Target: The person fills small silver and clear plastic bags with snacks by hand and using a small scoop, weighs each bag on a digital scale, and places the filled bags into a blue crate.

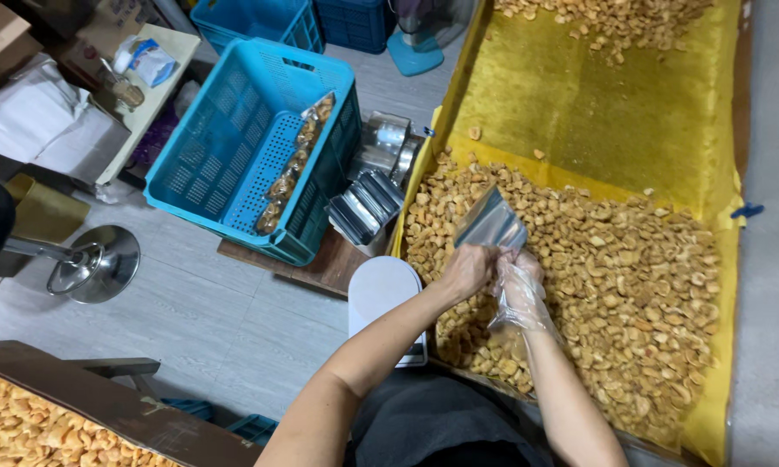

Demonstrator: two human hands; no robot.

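My left hand (pixel 467 270) grips the lower edge of a silvery plastic pouch (pixel 490 221) held over a heap of tan snack pieces (pixel 614 277). My right hand (pixel 521 275), in a loose clear plastic glove, touches the same pouch from the right side. The heap lies on a yellow sheet (pixel 597 112) lining a wide tray. Both hands meet just below the pouch, above the heap's left part.
A white scale (pixel 381 290) sits left of the tray. A stack of empty pouches (pixel 365 206) stands beside a blue crate (pixel 251 138) holding several filled packs. A stool base (pixel 95 264) is on the floor at left. More snacks lie at bottom left (pixel 35 428).
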